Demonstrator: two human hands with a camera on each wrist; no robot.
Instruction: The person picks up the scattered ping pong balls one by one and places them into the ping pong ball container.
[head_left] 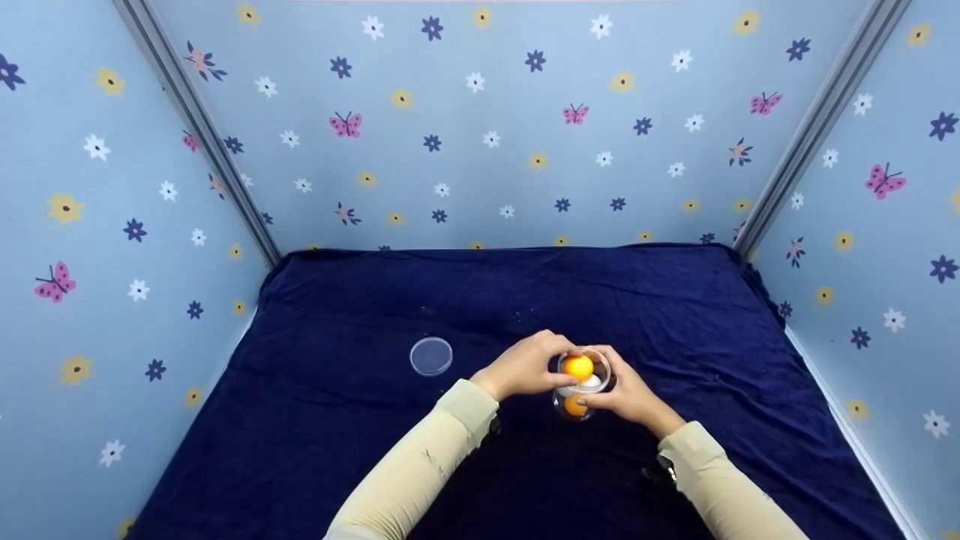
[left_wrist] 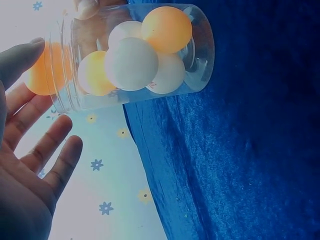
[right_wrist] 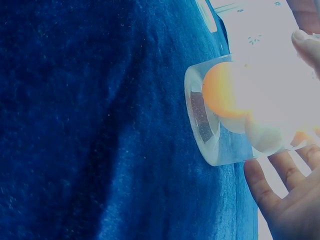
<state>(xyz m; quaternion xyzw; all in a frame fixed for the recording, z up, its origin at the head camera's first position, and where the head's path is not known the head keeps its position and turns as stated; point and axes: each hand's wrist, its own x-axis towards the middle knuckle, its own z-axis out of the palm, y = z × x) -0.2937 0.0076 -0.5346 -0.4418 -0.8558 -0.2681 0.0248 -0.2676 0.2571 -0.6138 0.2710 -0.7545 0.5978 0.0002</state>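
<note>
A clear jar point(left_wrist: 200, 55) holding several orange and white ping-pong balls is tilted above the blue cloth. My right hand point(head_left: 628, 391) grips it around the side near the mouth, thumb toward me. At the jar's mouth, my left hand point(head_left: 529, 366) pinches an orange ping-pong ball point(head_left: 578, 367) between thumb and fingers. Seen from the left wrist, that ball point(left_wrist: 47, 70) overlaps the threaded rim, while the other fingers extend below it. Lower in the jar another orange ball point(right_wrist: 225, 90) lies among white ones; glare washes out part of the right wrist view.
A round transparent lid point(head_left: 431, 356) lies on the dark blue cloth point(head_left: 337, 435), left of my hands. Flower-patterned walls point(head_left: 480, 135) enclose the table at the back and both sides, with grey metal posts point(head_left: 202, 127) at the corners.
</note>
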